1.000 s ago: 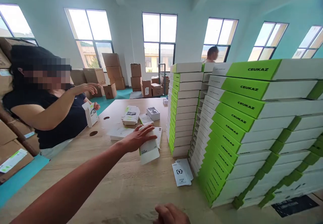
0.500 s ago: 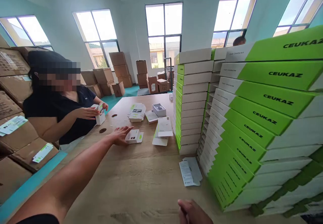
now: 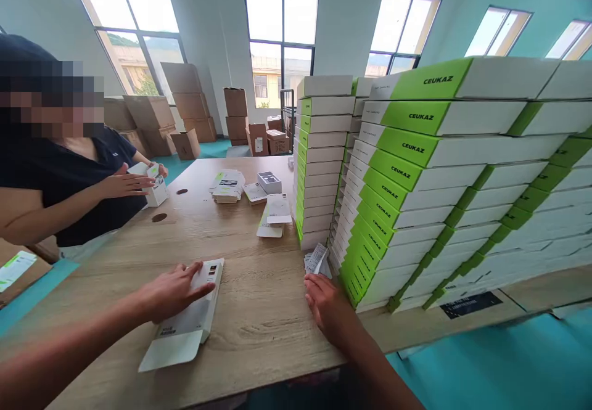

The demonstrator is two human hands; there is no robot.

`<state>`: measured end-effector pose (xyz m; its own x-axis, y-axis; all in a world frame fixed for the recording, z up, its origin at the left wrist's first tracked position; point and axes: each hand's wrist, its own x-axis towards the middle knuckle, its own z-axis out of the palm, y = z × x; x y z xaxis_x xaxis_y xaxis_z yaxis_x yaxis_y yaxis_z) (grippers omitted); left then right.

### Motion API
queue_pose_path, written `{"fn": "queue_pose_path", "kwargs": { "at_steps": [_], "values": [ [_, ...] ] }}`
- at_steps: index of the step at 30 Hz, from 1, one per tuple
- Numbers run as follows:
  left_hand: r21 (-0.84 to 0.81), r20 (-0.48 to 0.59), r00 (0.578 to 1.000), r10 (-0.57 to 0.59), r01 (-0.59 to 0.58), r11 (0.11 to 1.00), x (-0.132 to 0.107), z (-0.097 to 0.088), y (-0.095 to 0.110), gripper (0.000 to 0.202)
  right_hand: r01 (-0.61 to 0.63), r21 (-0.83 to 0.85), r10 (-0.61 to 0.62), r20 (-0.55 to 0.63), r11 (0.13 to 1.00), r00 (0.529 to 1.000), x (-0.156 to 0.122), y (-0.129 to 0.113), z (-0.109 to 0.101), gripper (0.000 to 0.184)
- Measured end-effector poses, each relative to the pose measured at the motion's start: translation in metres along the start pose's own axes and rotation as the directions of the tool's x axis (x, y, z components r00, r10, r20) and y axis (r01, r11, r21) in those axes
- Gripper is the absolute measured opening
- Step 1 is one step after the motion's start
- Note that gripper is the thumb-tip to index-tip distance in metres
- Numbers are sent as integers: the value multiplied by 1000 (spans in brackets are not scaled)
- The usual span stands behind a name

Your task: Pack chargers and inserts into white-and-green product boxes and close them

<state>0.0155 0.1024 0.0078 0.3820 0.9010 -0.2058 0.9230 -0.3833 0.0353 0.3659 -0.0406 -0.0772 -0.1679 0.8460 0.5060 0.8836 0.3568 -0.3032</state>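
My left hand [image 3: 172, 288] lies flat with fingers stretched on a flattened white carton [image 3: 185, 323] near the front edge of the wooden table [image 3: 240, 256]. My right hand [image 3: 326, 304] rests on the table with fingers extended, its fingertips at a small pile of white leaflets [image 3: 317, 261], one of which is lifted at an edge. The leaflets lie at the foot of the stacks of green-and-white boxes [image 3: 416, 176].
A person in a dark shirt at the left holds a small white box [image 3: 155, 189]. More flat cartons [image 3: 274, 215], a paper pile [image 3: 226, 187] and an open tray box [image 3: 269, 182] lie mid-table. Brown cardboard boxes [image 3: 185, 108] stand by the windows.
My left hand has dragged a flat white carton from mid-table toward the front edge. My right hand has come up from the bottom edge and reached the leaflets.
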Motion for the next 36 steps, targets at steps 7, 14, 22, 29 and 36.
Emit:
{"fn": "queue_pose_path", "kwargs": {
  "at_steps": [7, 14, 22, 29, 36],
  "values": [
    [162, 26, 956, 292, -293, 943, -52, -7, -7, 80, 79, 143, -76, -28, 987, 997, -3, -10, -9, 18],
    [6, 129, 737, 663, -669, 743, -87, 3, -2, 115, 81, 306, -119, 108, 949, 987, 14, -24, -17, 11],
    [-119, 105, 729, 677, -666, 736, -120, 35, 1, 88, 197, 233, -268, 328, 952, 906, -11, -54, -23, 63],
    [-521, -215, 784, 583, -597, 611, -123, 0, 13, 87, 534, 142, -542, 21, 833, 840, -55, -58, -4, 17],
    [-653, -237, 813, 532, -539, 532, -98, -14, 32, 95, 562, 60, -529, -272, 825, 804, -15, -95, -62, 28]
  ]
}}
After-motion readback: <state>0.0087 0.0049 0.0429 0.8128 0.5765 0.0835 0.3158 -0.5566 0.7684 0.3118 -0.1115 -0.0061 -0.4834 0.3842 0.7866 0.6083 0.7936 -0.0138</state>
